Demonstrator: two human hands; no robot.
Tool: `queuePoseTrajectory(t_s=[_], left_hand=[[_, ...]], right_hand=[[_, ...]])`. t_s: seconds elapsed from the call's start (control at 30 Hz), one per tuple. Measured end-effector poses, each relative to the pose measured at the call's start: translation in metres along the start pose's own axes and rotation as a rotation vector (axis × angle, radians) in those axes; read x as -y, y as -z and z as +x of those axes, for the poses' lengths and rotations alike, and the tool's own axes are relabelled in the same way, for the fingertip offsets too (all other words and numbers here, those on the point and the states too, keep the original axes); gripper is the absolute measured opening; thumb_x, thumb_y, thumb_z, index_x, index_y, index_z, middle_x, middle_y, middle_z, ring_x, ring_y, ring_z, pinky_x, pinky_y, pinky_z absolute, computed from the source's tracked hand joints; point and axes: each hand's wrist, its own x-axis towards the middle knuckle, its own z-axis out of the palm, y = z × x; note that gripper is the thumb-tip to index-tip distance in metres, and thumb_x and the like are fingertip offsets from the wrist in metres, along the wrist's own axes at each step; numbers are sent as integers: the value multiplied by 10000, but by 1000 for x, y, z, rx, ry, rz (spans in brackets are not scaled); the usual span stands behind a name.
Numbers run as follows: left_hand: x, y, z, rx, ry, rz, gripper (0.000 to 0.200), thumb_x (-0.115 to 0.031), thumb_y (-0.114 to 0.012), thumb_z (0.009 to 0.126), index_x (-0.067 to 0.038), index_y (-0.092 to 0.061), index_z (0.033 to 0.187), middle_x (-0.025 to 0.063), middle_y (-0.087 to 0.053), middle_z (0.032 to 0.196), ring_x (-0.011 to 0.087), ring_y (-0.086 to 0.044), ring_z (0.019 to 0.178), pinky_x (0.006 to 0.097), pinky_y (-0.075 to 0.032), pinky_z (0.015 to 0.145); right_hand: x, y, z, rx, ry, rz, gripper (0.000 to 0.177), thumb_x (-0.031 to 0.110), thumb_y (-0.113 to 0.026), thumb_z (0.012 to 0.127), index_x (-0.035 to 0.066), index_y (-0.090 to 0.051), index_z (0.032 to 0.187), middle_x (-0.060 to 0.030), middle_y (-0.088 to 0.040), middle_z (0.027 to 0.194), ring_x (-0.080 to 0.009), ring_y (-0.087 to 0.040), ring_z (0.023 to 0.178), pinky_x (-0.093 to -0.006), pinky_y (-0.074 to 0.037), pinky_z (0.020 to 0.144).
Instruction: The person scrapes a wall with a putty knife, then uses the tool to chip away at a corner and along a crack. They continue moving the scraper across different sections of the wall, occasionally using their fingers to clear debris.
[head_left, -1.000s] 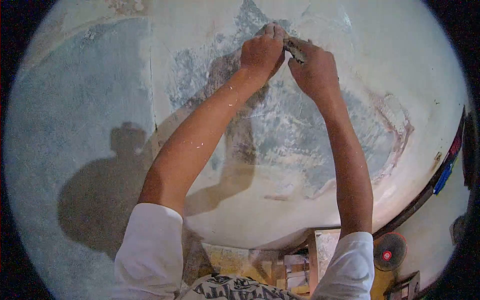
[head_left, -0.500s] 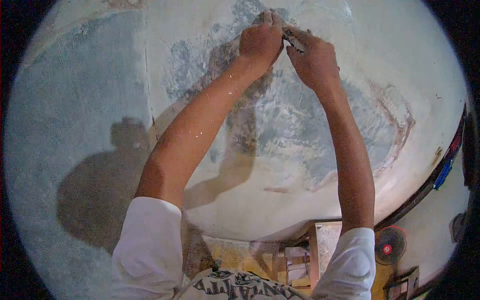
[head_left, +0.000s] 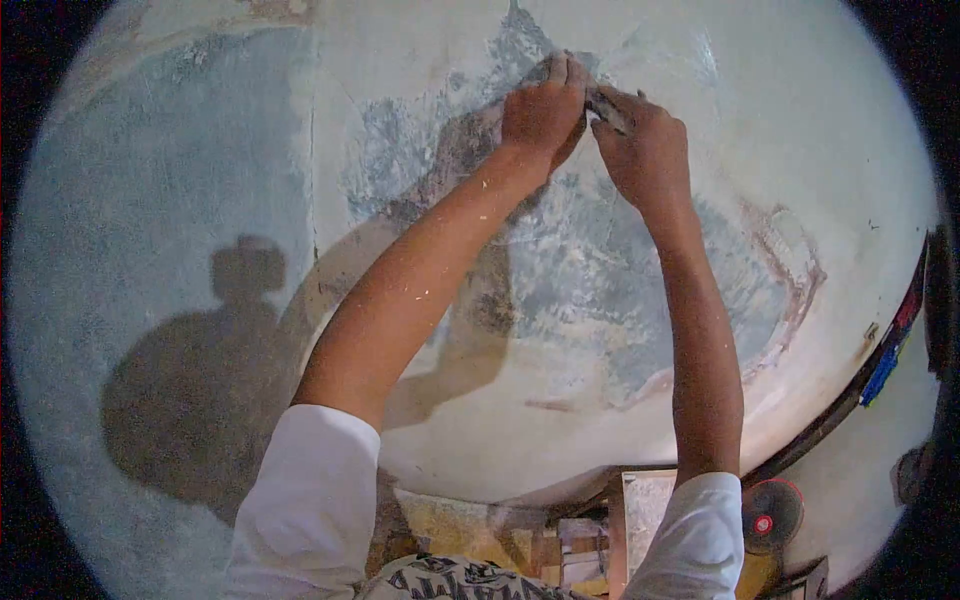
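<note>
Both of my arms reach up to a wall (head_left: pixel 560 370) with peeling white paint and bare grey-blue patches. My right hand (head_left: pixel 648 155) is closed around a dark, worn scraper (head_left: pixel 613 113), its working end mostly hidden. Just to the left, my left hand (head_left: pixel 543 112) has its fingers pressed together at the scraper's far end, against the wall. Whether it grips the tool or only pushes on it is hard to see. A ragged grey patch (head_left: pixel 515 45) shows above the hands. Small white flakes (head_left: pixel 420 297) stick to my left forearm.
A shadow (head_left: pixel 200 400) of my head and arms falls on the wall at left. A vertical crack (head_left: pixel 314 200) runs beside it. Below right stand a fan (head_left: pixel 770 517) with a red centre and a doorway (head_left: pixel 648 510). Blue cloth (head_left: pixel 880 375) hangs at far right.
The view has tilted up a little, so wall and arms appear lower and farther right. Both hands keep their hold, shifted slightly down along the wall.
</note>
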Motion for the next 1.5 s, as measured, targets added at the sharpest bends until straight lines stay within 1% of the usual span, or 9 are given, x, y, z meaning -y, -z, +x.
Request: queuePoseTrajectory(t_s=[0.37, 0.47, 0.57, 0.67, 1.07, 1.2, 1.3, 1.43, 1.5], left_hand=[[4, 9, 10, 68, 117, 6, 435, -122, -564, 854, -22, -490, 1271, 184, -564, 1252, 399, -660, 952, 498, -557, 755], [10, -6, 2, -60, 37, -3, 401, -140, -546, 871, -22, -501, 1253, 191, -569, 1230, 391, -660, 956, 490, -559, 757], [10, -2, -2, 49, -11, -78, 492, -135, -575, 861, -3, -482, 1326, 193, -527, 1349, 395, -672, 939, 502, -555, 753], [9, -15, 4, -85, -4, -63, 484, -151, -557, 876, -23, -476, 1336, 180, -523, 1358, 398, -670, 935, 512, -550, 784], [13, -13, 6, 69, 39, 11, 482, -170, -548, 886, -35, -473, 1343, 146, -540, 1354, 385, -688, 863, 492, -570, 745], [11, -19, -8, -147, -60, -85, 470, -192, -550, 876, -30, -489, 1313, 135, -565, 1317, 391, -681, 883, 503, -563, 755], [4, -16, -4, -133, -5, -122, 382, -193, -535, 884, -53, -531, 1240, 136, -580, 1281, 381, -679, 886, 506, -559, 737], [13, -8, 5, -210, -115, -209, 272, -183, -523, 894, -46, -545, 1128, 149, -637, 1051, 362, -676, 881, 486, -560, 688], [4, 3, -1, 63, -22, -99, 277, -168, -537, 887, -43, -542, 1134, 146, -644, 1027, 363, -666, 926, 492, -555, 717]], right_hand=[[2, -18, 2, -52, -30, 48, 357, 191, -654, 797, 122, -684, 1146, -201, -691, 958, -393, -670, 843, -462, -541, 788], [7, -13, -6, -10, -59, 90, 358, 186, -659, 781, 125, -690, 1132, -194, -693, 944, -392, -671, 839, -462, -546, 784], [-3, -8, -6, -36, 48, 14, 341, 203, -650, 795, 121, -693, 1123, -191, -694, 924, -392, -672, 842, -467, -547, 786], [4, -11, 0, -68, 3, -60, 321, 208, -646, 803, 120, -698, 1107, -191, -694, 927, -393, -673, 835, -472, -547, 786], [3, -19, -6, -50, -53, 42, 296, 239, -650, 827, 143, -702, 1103, -209, -687, 928, -396, -667, 841, -475, -542, 791], [5, -2, -12, 4, -29, -20, 279, 251, -650, 825, 135, -716, 1070, -210, -687, 931, -401, -665, 838, -477, -544, 787], [0, 1, 1, -17, -2, -75, 274, 257, -639, 825, 127, -723, 1052, -208, -688, 937, -410, -663, 840, -484, -544, 784], [9, 11, 3, -3, 14, -56, 287, 267, -635, 821, 115, -724, 1048, -200, -691, 942, -410, -665, 840, -484, -545, 787], [3, 9, -2, 38, -2, -57, 298, 271, -631, 822, 114, -719, 1059, -195, -693, 947, -411, -665, 843, -485, -543, 794]])
